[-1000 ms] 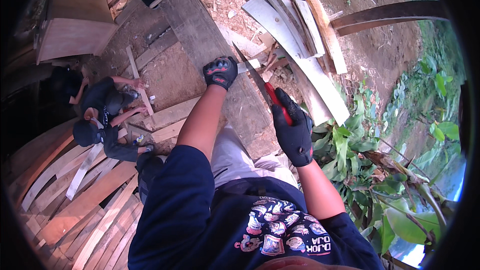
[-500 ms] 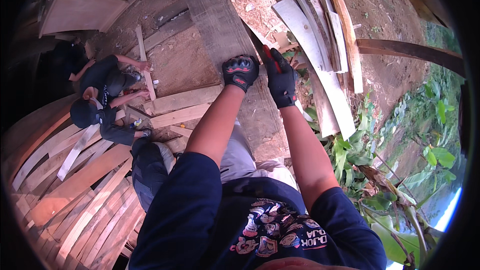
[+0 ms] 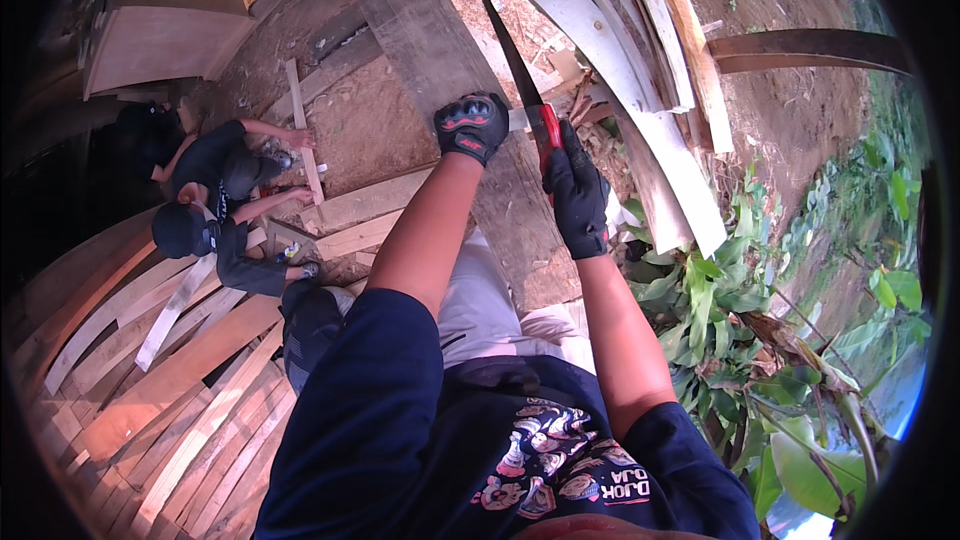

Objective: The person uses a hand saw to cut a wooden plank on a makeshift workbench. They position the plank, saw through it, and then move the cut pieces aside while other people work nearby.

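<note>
Right hand (image 3: 578, 188), black glove, fingers closed around the red handle of a handsaw (image 3: 520, 66); dark blade points up and away, past the left hand's outer side. Left hand (image 3: 472, 127), also gloved, is curled in a fist over a pale wood strip (image 3: 518, 120) on the long plank (image 3: 425, 35); finger undersides hidden, but it looks clamped on the strip. Strip's free end juts out just right of the left hand, toward the blade, near the right hand's knuckles.

Progress: judged mid-job. Strip braced, saw in hand at the strip; no finished cut visible. Kerf hidden or too small, so depth can't be told. Left to do, by the look of it: get the saw through the strip. Scrap wood (image 3: 590, 105) lies just beyond the right hand; can't tell if it came off this strip. Stacked boards (image 3: 640, 90) farther out on that side; seem untouched by either hand. Co-worker (image 3: 215, 175) well left of the left hand, holding another strip.

Writing: shirt (image 3: 560, 460) below the hands has cartoon figures plus pale block lettering, upside down. Red mark on left glove's cuff, too small to read safely. No label legible on the saw.
</note>
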`<state>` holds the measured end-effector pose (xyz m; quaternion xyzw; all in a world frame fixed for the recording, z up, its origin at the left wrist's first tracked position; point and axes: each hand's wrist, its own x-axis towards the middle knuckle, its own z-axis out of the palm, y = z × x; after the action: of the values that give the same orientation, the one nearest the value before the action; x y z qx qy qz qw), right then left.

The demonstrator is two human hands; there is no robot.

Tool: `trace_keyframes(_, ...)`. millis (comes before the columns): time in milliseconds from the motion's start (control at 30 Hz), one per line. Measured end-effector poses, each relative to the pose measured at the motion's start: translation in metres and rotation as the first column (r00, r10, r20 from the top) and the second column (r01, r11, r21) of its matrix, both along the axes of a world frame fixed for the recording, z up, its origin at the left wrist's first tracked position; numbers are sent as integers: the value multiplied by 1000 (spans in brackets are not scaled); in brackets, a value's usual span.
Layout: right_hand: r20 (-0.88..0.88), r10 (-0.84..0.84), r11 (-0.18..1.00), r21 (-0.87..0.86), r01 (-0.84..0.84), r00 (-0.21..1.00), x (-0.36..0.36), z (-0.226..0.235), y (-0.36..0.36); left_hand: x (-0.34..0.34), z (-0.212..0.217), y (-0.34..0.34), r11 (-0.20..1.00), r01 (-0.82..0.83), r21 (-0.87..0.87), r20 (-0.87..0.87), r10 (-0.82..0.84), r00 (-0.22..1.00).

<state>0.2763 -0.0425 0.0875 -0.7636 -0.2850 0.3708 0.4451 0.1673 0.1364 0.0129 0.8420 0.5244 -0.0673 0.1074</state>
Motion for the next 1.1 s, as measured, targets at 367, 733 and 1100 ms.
trace_keyframes(367,5,48,976,-215,-46,999,8,141,-112,3,4,0,999,-52,-13,11,52,999)
trace_keyframes(733,50,-8,979,-205,18,999,4,87,-46,-5,-1,-7,997,-53,-63,31,55,998)
trace_keyframes(1100,290,24,995,85,-51,957,-15,12,-40,3,-3,4,1000,-15,25,5,14,1000)
